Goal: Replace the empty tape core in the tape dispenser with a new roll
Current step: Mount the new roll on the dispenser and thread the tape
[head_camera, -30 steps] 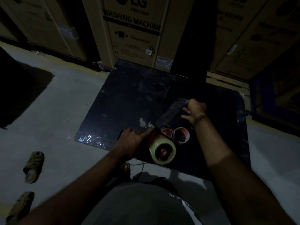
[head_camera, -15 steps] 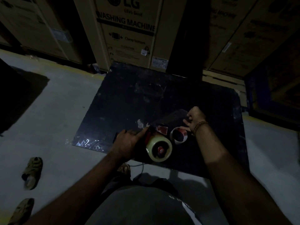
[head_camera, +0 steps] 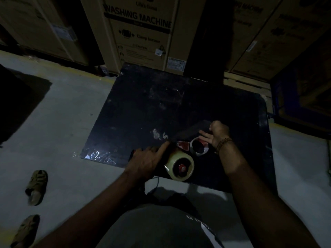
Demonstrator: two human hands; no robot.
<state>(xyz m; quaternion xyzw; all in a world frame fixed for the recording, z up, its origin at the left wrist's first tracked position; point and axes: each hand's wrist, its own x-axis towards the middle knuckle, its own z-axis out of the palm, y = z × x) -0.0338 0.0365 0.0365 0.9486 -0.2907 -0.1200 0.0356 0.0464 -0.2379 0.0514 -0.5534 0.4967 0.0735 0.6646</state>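
Note:
My left hand (head_camera: 148,160) grips the tape dispenser (head_camera: 183,145), its red frame showing just past the roll, index finger stretched along the top. A pale full tape roll (head_camera: 179,165) sits on the dispenser's red hub, at the near edge of the black mat (head_camera: 152,104). A dark strip of tape (head_camera: 191,130) runs from the dispenser up and right, low over the mat, to my right hand (head_camera: 219,133), which pinches its far end with the other fingers spread. The empty core (head_camera: 198,148), a white and red ring, lies on the mat just below my right hand.
Tall cardboard washing-machine boxes (head_camera: 141,33) stand along the far side. The mat lies on a grey concrete floor. Two sandals (head_camera: 36,187) lie on the floor at the left. A dark blue object (head_camera: 304,104) stands to the right of the mat.
My right hand has come down and toward me with the tape strip, which now lies lower and closer to the mat. My left hand keeps its hold on the dispenser.

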